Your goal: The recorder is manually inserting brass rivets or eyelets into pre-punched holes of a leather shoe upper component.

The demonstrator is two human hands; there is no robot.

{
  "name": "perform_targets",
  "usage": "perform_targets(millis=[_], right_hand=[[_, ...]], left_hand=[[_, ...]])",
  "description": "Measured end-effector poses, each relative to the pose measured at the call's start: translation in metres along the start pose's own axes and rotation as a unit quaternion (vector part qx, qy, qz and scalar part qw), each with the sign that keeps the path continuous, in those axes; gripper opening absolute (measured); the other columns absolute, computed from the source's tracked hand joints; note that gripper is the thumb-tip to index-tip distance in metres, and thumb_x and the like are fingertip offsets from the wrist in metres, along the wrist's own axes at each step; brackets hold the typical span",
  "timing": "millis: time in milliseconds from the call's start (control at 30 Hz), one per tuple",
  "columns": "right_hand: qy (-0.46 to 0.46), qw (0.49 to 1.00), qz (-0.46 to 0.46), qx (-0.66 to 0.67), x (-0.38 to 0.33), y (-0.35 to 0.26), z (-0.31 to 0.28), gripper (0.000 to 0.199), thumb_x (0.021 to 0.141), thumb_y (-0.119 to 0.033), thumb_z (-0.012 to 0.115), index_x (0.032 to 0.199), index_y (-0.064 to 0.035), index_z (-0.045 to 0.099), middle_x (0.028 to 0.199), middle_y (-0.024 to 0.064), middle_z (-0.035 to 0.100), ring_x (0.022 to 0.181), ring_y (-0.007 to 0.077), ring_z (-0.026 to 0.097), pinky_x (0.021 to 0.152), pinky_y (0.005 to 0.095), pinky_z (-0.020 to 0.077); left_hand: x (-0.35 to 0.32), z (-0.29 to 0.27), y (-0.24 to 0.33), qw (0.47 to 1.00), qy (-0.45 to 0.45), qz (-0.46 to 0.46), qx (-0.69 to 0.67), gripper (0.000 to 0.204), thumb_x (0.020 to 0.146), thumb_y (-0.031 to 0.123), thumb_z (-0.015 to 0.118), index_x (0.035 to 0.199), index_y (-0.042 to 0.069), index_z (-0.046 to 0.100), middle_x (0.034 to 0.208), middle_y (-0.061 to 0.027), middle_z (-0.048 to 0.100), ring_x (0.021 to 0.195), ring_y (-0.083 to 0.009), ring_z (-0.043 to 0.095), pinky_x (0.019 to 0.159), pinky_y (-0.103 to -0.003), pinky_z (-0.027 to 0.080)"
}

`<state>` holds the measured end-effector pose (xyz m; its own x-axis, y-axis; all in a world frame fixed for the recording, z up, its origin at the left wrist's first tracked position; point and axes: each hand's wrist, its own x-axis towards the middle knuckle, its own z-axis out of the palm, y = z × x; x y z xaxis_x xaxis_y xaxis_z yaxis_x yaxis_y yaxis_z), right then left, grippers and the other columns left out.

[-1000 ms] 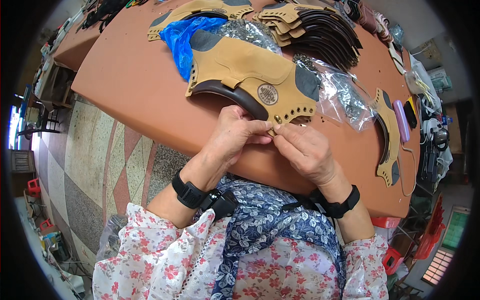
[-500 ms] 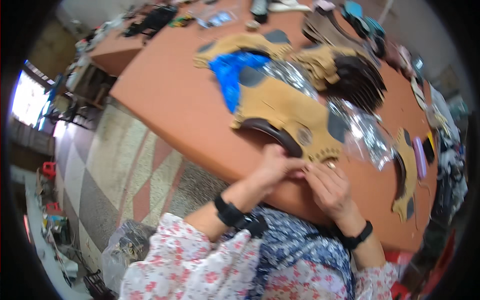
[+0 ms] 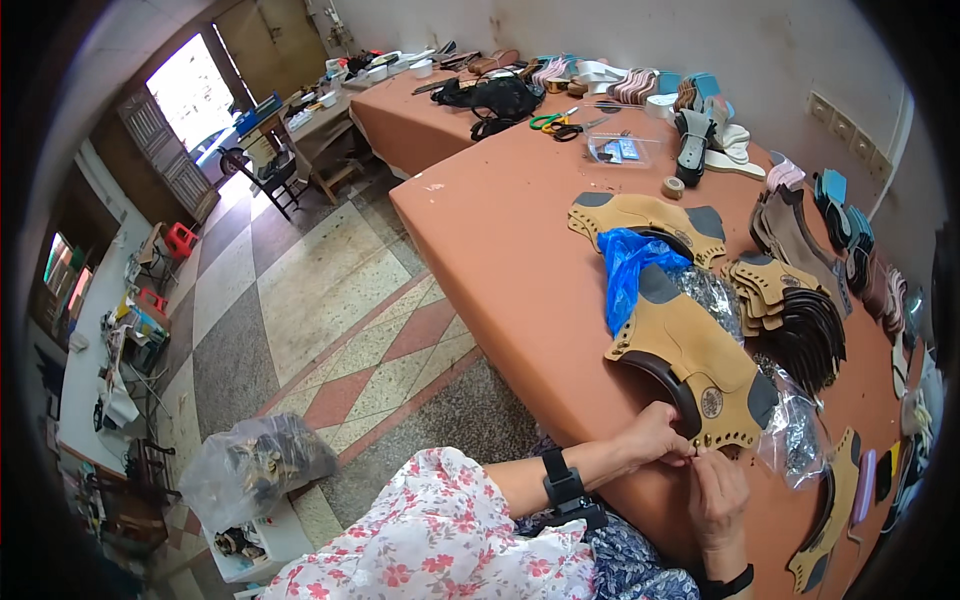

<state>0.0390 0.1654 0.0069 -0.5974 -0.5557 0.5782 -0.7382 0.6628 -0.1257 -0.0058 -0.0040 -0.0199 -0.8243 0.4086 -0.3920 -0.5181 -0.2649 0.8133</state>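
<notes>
A tan shoe upper (image 3: 690,345) with a dark brown padded collar, grey end patches and a round stamped mark lies near the table's front edge. Small metal studs or eyelets run along its near border. My left hand (image 3: 652,437) is closed at that border beside the collar, its fingertips pinched together. Against them press the fingertips of my right hand (image 3: 718,492), also pinched. Whatever is between the fingers is too small or hidden to make out. Beyond the upper lie a blue plastic bag (image 3: 622,275) and a clear plastic bag (image 3: 793,430) of shiny small metal pieces.
A stack of similar uppers (image 3: 805,330) stands at the right, with another upper (image 3: 650,212) farther back. A single upper (image 3: 835,510) and a lilac rod (image 3: 864,485) lie near right. Scissors (image 3: 575,128), a tape roll (image 3: 672,187) and a plastic box (image 3: 618,150) rest behind. A filled bag (image 3: 260,460) stands left.
My view has swung to the left, so the table and hands appear farther right and lower. Both hands stay together at the upper's studded border, fingertips still pinched.
</notes>
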Motion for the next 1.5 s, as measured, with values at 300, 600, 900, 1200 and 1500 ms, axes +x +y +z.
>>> perform_targets(millis=[300,600,900,1200,1500], right_hand=[[-0.018,0.999,-0.010,-0.028,-0.003,-0.002,-0.001,0.016,0.076,0.001,0.058,0.091,0.0038,0.062,0.094,0.0160,0.064,0.089,0.0287,0.063,0.070,0.0365,0.0491],[-0.023,0.999,0.001,-0.037,-0.008,-0.001,0.000,0.021,0.077,-0.001,0.056,0.097,0.0038,0.061,0.100,0.0164,0.063,0.095,0.0280,0.062,0.074,0.0356,0.0477],[0.036,0.978,0.168,0.119,-0.002,-0.005,0.002,0.027,0.074,0.009,0.059,0.100,0.0006,0.059,0.096,0.0157,0.063,0.089,0.0324,0.061,0.077,0.0370,0.0501],[0.028,0.991,0.118,0.056,-0.003,-0.006,0.007,0.031,0.074,0.007,0.058,0.105,0.0035,0.057,0.101,0.0174,0.057,0.093,0.0335,0.057,0.080,0.0389,0.0476],[0.028,0.989,0.132,0.065,-0.003,-0.010,0.011,0.031,0.075,0.006,0.059,0.106,0.0050,0.056,0.103,0.0179,0.055,0.093,0.0337,0.055,0.080,0.0390,0.0465]], left_hand=[[0.007,0.003,-0.007,0.999,0.030,0.000,-0.018,0.027,0.072,-0.008,0.064,0.098,-0.005,0.059,0.088,-0.0099,0.064,0.070,-0.0153,0.063,0.062,-0.024,0.055],[0.002,0.009,-0.001,0.999,0.033,-0.009,-0.023,0.025,0.074,-0.006,0.063,0.098,-0.007,0.057,0.088,-0.0096,0.063,0.075,-0.0164,0.064,0.066,-0.025,0.056],[0.000,0.011,0.006,0.998,0.026,0.000,-0.055,0.022,0.076,-0.006,0.059,0.098,-0.006,0.059,0.092,-0.0113,0.062,0.078,-0.0174,0.062,0.064,-0.025,0.054],[-0.001,0.011,0.005,0.998,0.013,0.007,-0.065,0.023,0.080,-0.002,0.060,0.101,-0.006,0.057,0.094,-0.0109,0.062,0.080,-0.0169,0.063,0.069,-0.025,0.055],[0.003,0.007,0.000,0.996,0.019,-0.007,-0.090,0.024,0.078,-0.004,0.061,0.102,-0.005,0.057,0.095,-0.0106,0.062,0.080,-0.0173,0.063,0.068,-0.024,0.056]])
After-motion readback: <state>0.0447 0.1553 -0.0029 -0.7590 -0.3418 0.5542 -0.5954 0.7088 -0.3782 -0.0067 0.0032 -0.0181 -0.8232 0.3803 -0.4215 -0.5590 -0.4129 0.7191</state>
